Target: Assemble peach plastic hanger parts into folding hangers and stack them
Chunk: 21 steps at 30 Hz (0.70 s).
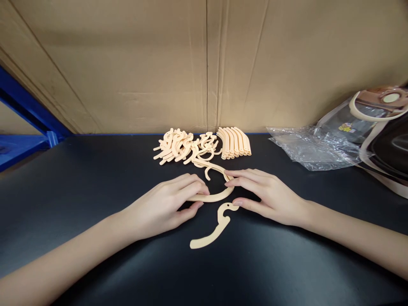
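A cream plastic folding clothes hanger (219, 196) lies on the dark table, its curved arms bent into a loop and a small hook beside it. My left hand (180, 195) is closed on one end of its near arm, thumb below and fingers above. Stretched out with fingers apart, my right hand (267, 193) has its fingertips against the right side of the hanger. Its thumb tip meets the upper end of a loose flat cream hanger piece (210, 239), which has a hooked top and a small hole.
Behind the hands is a jumbled pile of cream hanger pieces (178, 146). Right of it, curved hanger arms (234, 142) sit in a neat row. Clear plastic bags (315, 148) and a dark, cream-trimmed item (390, 144) occupy the right side. A cardboard wall (143, 63) closes the back.
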### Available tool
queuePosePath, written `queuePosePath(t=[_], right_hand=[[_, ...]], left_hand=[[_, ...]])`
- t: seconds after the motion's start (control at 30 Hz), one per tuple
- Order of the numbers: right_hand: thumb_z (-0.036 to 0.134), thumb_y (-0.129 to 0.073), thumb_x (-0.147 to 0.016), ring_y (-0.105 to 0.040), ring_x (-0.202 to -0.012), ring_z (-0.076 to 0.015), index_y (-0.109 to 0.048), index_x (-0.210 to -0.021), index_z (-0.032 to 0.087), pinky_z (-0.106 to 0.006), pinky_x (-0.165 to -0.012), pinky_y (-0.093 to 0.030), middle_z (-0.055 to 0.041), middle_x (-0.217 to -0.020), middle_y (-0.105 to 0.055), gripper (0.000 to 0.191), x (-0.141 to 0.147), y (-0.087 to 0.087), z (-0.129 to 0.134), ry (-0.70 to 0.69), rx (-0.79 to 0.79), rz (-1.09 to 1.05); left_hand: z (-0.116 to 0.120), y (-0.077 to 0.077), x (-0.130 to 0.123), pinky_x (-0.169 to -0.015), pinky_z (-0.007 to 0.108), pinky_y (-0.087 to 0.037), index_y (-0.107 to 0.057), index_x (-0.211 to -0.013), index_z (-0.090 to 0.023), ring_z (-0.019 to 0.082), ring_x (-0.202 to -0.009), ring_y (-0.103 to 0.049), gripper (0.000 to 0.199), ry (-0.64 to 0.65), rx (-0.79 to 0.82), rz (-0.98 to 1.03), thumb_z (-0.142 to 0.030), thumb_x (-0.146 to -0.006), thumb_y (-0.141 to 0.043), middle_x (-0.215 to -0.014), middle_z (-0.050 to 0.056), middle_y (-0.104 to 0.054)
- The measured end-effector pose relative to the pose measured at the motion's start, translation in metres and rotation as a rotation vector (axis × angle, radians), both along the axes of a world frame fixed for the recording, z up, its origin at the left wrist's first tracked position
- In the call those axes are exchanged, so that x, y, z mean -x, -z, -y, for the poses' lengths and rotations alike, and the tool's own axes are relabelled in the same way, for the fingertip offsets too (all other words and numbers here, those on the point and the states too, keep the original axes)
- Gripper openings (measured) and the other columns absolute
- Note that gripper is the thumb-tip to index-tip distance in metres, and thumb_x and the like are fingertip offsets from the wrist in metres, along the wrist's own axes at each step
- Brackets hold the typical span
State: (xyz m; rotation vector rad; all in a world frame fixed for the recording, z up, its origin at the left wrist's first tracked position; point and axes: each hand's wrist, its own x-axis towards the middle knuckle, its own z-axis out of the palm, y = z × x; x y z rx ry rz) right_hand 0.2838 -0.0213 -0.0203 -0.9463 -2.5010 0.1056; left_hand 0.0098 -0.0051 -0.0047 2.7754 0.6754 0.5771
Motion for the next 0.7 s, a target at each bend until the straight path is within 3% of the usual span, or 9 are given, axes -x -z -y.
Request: queuePosePath(t=[0.3, 0.43, 0.57, 0.7], right_hand=[[0.032, -0.053, -0.097, -0.068, -0.103, -0.02, -0.063, -0.114, 0.016, -0.035, -0.088, -0.054, -0.012, -0.119, -0.07, 0.025, -0.001, -0.003, 0.002, -0.139, 0.01, -0.08], [0.029, -0.049, -0.099, -0.067, -0.104, -0.0167, -0.063, -0.116, 0.017, -0.031, -0.091, -0.052, -0.01, -0.126, -0.067, 0.025, 0.001, -0.008, 0.009, -0.265, 0.094, -0.061], [0.038, -0.049, -0.098, -0.068, -0.092, -0.0175, -0.064, -0.117, 0.016, -0.033, -0.083, -0.054, -0.0119, -0.141, -0.057, 0.032, 0.004, -0.01, 0.016, -0.323, -0.012, 0.058], [0.044, -0.052, -0.096, -0.06, -0.12, -0.0224, -0.06, -0.127, 0.014, -0.037, -0.097, -0.05, -0.0139, -0.146, -0.052, 0.043, 0.007, -0.009, 0.017, -0.295, -0.051, 0.104]], left_hand=[[-0.006, -0.003, 0.001, -0.086, 0.031, -0.05, -0.062, -0.102, -0.019, 0.018, -0.099, -0.06, 0.017, -0.078, -0.118, -0.047, -0.014, -0.095, -0.047, -0.106, 0.005, -0.065], [-0.009, -0.002, 0.002, -0.08, 0.033, -0.052, -0.06, -0.105, -0.018, 0.019, -0.094, -0.062, 0.023, -0.274, -0.199, -0.093, -0.016, -0.096, -0.039, -0.106, 0.006, -0.065], [-0.008, -0.004, 0.001, -0.066, 0.03, -0.051, -0.062, -0.107, -0.02, 0.022, -0.091, -0.066, 0.025, -0.468, -0.17, -0.151, -0.036, -0.098, -0.046, -0.107, 0.005, -0.066], [-0.004, -0.005, 0.0, -0.064, 0.029, -0.05, -0.066, -0.102, -0.024, 0.022, -0.09, -0.067, 0.031, -0.508, -0.129, -0.136, -0.05, -0.093, -0.053, -0.104, 0.003, -0.068]])
